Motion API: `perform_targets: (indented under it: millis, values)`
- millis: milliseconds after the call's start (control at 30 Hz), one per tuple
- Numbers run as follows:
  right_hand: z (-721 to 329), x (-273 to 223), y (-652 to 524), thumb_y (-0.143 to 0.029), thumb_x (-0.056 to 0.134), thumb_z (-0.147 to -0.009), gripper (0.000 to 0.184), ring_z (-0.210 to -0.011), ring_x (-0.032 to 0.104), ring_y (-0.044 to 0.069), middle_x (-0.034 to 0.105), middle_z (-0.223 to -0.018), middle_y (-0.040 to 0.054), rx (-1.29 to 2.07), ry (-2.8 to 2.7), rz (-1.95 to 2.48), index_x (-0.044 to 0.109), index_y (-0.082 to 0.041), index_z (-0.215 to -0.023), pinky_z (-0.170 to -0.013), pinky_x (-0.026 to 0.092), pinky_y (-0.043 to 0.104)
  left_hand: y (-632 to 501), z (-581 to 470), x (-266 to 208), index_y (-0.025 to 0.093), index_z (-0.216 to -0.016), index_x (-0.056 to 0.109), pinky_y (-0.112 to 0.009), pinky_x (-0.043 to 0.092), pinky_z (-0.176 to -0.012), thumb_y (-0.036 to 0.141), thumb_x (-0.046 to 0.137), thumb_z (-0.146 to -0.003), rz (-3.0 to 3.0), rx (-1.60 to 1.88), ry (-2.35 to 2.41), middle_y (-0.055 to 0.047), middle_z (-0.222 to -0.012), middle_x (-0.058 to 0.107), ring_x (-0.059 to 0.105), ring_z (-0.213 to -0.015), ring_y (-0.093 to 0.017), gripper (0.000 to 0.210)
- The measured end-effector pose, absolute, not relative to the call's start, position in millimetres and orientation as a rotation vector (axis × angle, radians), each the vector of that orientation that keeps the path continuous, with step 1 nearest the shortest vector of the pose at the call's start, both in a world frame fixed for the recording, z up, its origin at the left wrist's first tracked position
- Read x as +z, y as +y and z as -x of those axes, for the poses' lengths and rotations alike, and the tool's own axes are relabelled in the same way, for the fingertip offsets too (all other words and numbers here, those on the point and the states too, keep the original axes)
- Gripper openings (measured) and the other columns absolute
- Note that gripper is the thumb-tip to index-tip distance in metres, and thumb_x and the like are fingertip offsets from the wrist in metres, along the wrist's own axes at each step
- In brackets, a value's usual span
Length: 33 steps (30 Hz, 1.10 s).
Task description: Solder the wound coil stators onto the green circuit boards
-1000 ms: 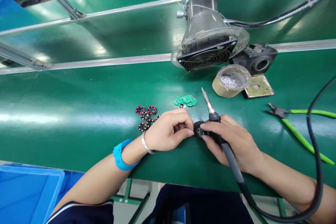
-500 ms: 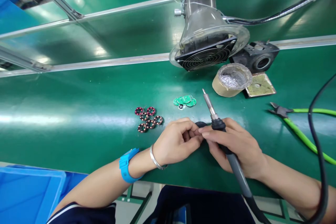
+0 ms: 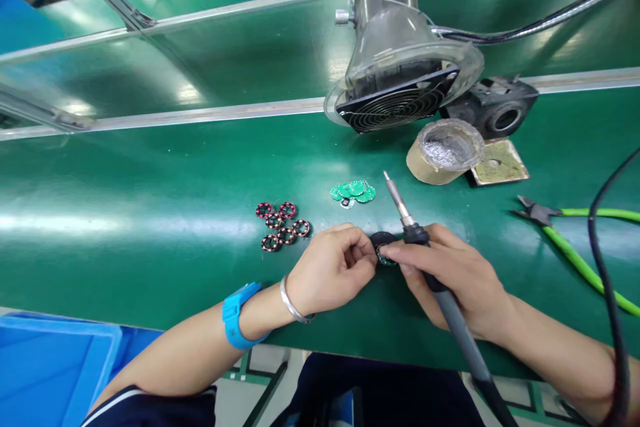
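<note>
My right hand (image 3: 453,273) is wrapped round a soldering iron (image 3: 416,235), whose metal tip points up and away over the table. Its fingertips also touch a small round green circuit board (image 3: 386,259) at the front of a black round piece (image 3: 383,238). From the left side my left hand (image 3: 337,265) meets that black piece, its fingers closed in a pinch; what they hold is hidden. Beyond the hands lies a small pile of round green circuit boards (image 3: 356,189). To the left sit several small copper-wound ring coils (image 3: 286,235).
A fume extractor with a fan grille (image 3: 400,103) hangs over the table's back. Under it stand a round tub of solder (image 3: 435,167), a sponge tray (image 3: 503,167) and a black iron stand (image 3: 500,110). Green-handled cutters (image 3: 543,213) lie at right, near the black cable (image 3: 603,260).
My left hand has drawn slightly left, away from the right fingertips. More of the black round piece and the green circuit board on it now shows. The soldering iron stays in my right hand.
</note>
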State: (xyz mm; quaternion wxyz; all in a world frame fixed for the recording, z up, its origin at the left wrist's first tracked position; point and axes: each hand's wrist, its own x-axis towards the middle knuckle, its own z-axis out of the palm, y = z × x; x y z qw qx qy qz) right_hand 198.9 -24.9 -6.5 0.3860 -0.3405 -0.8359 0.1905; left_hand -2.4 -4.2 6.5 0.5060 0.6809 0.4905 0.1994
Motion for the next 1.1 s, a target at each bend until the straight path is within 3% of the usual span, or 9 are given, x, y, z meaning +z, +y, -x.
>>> perform_targets:
  millis: [200,333,533,1100]
  values:
    - [-209.1,15.8,-29.5,-0.007,0.054,-0.083,0.051,-0.069,0.059,0.017,0.062,-0.078,0.0037,0.454,-2.009,0.922,0.051,-0.017,-0.132,-0.059,0.049,0.034,-4.1,1.8,6.0,0.015,-0.067,0.057,-0.019,0.038,-0.051,0.008,0.056,-0.070,-1.627,0.471,1.190,0.003,-0.065,0.052,0.046,-0.056,-0.007,0.008]
    - [-212.9,33.1,-37.1,-0.009,0.053,-0.081,0.039,-0.069,0.060,0.018,0.062,-0.081,0.0069,0.536,-1.986,0.950,0.060,-0.016,-0.120,-0.056,0.049,0.034,-4.6,1.2,4.1,0.015,-0.067,0.057,-0.019,0.038,-0.052,0.007,0.054,-0.069,-1.635,0.501,1.178,0.003,-0.066,0.052,0.047,-0.056,-0.007,0.008]
    - [-213.4,37.2,-43.0,-0.011,0.053,-0.078,0.025,-0.060,0.060,0.017,0.064,-0.073,0.0046,0.647,-1.974,1.068,0.060,-0.019,-0.100,-0.052,0.049,0.032,-5.3,1.9,2.5,0.015,-0.066,0.058,-0.020,0.038,-0.053,0.007,0.054,-0.068,-1.662,0.505,1.195,0.003,-0.065,0.053,0.047,-0.056,-0.007,0.009]
    - [-212.2,38.1,-41.1,-0.007,0.051,-0.076,0.026,-0.054,0.055,0.014,0.062,-0.068,0.0037,0.713,-2.002,1.042,0.061,-0.018,-0.098,-0.049,0.047,0.030,-3.3,0.6,4.4,0.015,-0.065,0.057,-0.019,0.038,-0.052,0.007,0.055,-0.067,-1.664,0.484,1.207,0.003,-0.063,0.053,0.047,-0.055,-0.007,0.008]
